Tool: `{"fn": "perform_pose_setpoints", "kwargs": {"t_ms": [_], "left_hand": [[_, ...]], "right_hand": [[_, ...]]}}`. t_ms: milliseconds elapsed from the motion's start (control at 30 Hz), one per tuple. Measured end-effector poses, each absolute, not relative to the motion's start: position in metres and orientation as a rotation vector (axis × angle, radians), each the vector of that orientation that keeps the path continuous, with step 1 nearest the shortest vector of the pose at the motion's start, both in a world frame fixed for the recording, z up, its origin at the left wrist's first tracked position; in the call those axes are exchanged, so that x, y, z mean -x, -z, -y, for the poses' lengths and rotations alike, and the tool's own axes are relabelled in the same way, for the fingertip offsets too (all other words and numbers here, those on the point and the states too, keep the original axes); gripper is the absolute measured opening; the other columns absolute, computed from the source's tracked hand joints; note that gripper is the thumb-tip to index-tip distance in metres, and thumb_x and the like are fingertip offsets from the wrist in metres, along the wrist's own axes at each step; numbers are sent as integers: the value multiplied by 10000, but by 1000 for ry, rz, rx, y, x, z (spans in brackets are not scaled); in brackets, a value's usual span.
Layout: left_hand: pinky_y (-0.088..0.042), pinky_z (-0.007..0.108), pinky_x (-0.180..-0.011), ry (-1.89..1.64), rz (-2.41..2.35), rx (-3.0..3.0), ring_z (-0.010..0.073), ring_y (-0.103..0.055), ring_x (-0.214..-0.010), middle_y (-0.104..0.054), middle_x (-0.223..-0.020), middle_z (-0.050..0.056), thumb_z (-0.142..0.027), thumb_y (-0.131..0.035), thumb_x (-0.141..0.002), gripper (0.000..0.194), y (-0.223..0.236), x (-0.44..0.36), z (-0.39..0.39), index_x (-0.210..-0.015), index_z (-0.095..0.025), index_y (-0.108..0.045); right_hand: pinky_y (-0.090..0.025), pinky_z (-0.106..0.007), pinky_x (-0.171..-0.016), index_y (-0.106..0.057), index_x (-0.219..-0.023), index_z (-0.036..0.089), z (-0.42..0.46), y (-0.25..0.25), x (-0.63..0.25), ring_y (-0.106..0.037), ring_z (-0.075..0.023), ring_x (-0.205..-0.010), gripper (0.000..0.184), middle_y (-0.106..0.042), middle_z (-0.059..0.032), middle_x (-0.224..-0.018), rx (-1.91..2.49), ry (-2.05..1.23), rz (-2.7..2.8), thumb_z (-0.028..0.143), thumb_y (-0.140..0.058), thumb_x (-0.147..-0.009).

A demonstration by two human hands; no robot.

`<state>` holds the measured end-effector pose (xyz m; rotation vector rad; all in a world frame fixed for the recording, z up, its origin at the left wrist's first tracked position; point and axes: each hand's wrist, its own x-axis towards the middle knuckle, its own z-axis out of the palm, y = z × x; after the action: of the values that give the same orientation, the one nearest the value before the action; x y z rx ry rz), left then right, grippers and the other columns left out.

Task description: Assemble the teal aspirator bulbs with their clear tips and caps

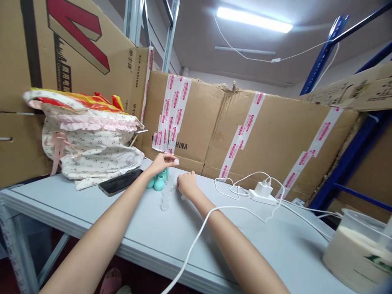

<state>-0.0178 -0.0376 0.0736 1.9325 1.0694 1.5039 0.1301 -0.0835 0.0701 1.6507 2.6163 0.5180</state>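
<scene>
My left hand (163, 162) is raised above the table with thumb and fingertips pinched on a small white piece (177, 162). Below that hand sits a cluster of small turquoise vase-shaped pots (159, 182). Beside them a clear, bumpy strip (165, 200) lies on the tabletop. My right hand (187, 183) rests low, right of the strip, with its fingers curled inward. What it holds, if anything, is hidden; a bit of clear material shows under the wrist.
A black phone (121, 182) and a floral cloth bag (94, 143) are at left. On the right stand a white charger on a power strip (262, 196) and a jug of cream-coloured material (352, 253). A white cable (196, 239) crosses my right forearm. Cardboard (245, 130) walls the back.
</scene>
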Motion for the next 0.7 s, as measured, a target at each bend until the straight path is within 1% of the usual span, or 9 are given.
{"fn": "perform_pose_setpoints", "kwargs": {"t_ms": [133,267,500,700], "left_hand": [[-422,255,-665,-1509,-1069,-1941,132,-541,-682,-654,-769,62,-403,-734,-565,392,-74,18,38,-828,-117,-687],[-429,262,-676,-1515,-1064,-1928,140,-549,-690,-660,-775,68,-395,-735,-560,398,-73,20,36,-836,-114,-685],[-425,267,-679,-1523,-1090,-1928,141,-551,-679,-668,-777,70,-398,-731,-561,393,-71,22,33,-829,-113,-688],[-420,267,-664,-1532,-1087,-1914,145,-553,-672,-665,-752,67,-387,-728,-552,387,-70,22,32,-817,-108,-687]], "right_hand": [[-263,-361,-818,-701,-825,189,83,-71,-133,-589,-226,-879,189,-680,-116,-878,-1679,-520,-2690,140,-542,-734],[-237,-366,-836,-703,-802,210,80,-77,-136,-547,-228,-940,187,-674,-106,-908,-1729,-567,-2731,118,-571,-708],[-214,-401,-866,-694,-880,191,71,-76,-133,-506,-254,-998,212,-658,-134,-976,-1752,-553,-2608,164,-556,-722],[-194,-415,-891,-663,-963,139,65,-72,-130,-496,-272,-1020,264,-652,-166,-973,-1773,-591,-2523,178,-520,-745]]}}
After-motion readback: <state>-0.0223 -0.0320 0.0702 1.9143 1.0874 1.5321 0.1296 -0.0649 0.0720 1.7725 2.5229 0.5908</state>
